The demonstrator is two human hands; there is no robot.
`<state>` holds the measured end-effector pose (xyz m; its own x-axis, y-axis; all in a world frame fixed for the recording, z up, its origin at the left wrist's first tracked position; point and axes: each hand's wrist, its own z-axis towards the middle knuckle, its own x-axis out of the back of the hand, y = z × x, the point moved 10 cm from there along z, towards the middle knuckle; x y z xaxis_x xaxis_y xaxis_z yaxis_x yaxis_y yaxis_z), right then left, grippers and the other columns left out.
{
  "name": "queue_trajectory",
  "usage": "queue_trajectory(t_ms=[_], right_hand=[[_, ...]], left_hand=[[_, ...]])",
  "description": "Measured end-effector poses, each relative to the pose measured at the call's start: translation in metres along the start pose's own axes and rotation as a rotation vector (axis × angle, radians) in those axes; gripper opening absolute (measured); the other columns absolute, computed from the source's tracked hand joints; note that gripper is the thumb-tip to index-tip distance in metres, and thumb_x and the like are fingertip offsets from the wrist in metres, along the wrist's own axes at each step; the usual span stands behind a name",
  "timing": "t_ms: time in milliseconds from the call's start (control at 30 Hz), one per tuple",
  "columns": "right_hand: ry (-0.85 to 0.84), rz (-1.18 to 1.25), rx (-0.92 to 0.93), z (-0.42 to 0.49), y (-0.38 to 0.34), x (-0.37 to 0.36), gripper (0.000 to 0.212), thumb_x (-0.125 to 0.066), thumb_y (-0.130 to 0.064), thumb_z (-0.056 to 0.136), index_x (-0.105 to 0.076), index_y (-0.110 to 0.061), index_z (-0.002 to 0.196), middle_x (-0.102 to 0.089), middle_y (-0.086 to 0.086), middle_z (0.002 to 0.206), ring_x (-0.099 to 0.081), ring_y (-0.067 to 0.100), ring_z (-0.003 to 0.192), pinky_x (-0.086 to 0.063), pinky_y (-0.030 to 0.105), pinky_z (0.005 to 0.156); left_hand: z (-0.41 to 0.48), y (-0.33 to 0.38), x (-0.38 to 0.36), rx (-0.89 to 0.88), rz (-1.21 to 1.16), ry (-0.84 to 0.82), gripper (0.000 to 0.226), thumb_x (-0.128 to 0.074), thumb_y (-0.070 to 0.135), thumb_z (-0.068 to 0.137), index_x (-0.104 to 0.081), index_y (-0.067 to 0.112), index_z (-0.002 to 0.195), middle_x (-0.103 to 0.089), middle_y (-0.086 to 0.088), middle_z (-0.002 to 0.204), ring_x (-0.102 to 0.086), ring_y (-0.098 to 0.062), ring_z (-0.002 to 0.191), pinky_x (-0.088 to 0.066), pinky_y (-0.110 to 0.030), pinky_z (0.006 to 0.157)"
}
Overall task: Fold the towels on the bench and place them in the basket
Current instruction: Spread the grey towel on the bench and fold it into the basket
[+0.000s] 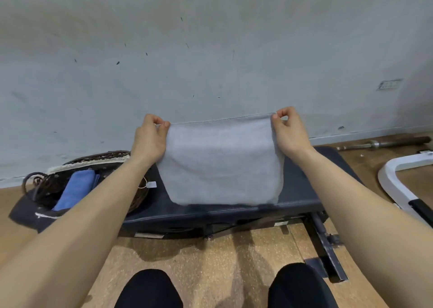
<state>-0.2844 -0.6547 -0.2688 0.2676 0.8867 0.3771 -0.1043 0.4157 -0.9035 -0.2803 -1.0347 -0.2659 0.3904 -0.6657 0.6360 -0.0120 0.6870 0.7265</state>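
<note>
A pale grey towel hangs stretched between my hands above the dark padded bench, its lower edge reaching down near the bench's front edge. My left hand pinches the top left corner. My right hand pinches the top right corner. A dark wicker basket with a cream lining sits on the bench's left end, and a folded blue towel lies inside it. My left forearm crosses in front of the basket and hides part of it.
A grey wall rises close behind the bench. A barbell lies on the wooden floor at the right, beside a white metal frame. The bench's black steel foot juts toward me. My knees show at the bottom.
</note>
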Motion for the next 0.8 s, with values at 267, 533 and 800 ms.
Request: queue_trajectory(t_ms=[267,533,800], right_hand=[[0.018,-0.012,-0.082,0.009,0.043,-0.001,0.016,-0.047,-0.031,0.103,-0.051,-0.016,0.104,-0.054,-0.002,0.083,-0.05,0.016,0.073,-0.041,0.03,0.065],[0.025,-0.082,-0.167,0.045,0.107,-0.037,0.008,-0.06,-0.027,0.097,-0.06,-0.02,0.096,-0.059,-0.008,0.085,-0.059,0.02,0.083,-0.045,0.031,0.073],[0.008,0.046,-0.231,0.085,0.134,-0.071,0.014,-0.059,-0.023,0.097,-0.054,-0.024,0.084,-0.065,0.003,0.085,-0.068,0.02,0.07,-0.058,0.051,0.079]], left_hand=[[0.008,-0.006,-0.029,0.009,0.141,-0.061,0.029,-0.051,0.042,0.099,-0.055,0.016,0.112,-0.063,-0.009,0.113,-0.058,-0.031,0.106,-0.046,-0.039,0.084],[0.04,-0.06,-0.083,0.122,0.101,-0.124,0.021,-0.061,0.04,0.095,-0.061,0.02,0.101,-0.063,0.001,0.094,-0.061,-0.024,0.092,-0.052,-0.039,0.085],[0.073,-0.081,-0.113,0.152,-0.041,-0.055,0.013,-0.064,0.031,0.094,-0.06,0.02,0.088,-0.067,-0.002,0.077,-0.068,-0.021,0.074,-0.056,-0.038,0.078]])
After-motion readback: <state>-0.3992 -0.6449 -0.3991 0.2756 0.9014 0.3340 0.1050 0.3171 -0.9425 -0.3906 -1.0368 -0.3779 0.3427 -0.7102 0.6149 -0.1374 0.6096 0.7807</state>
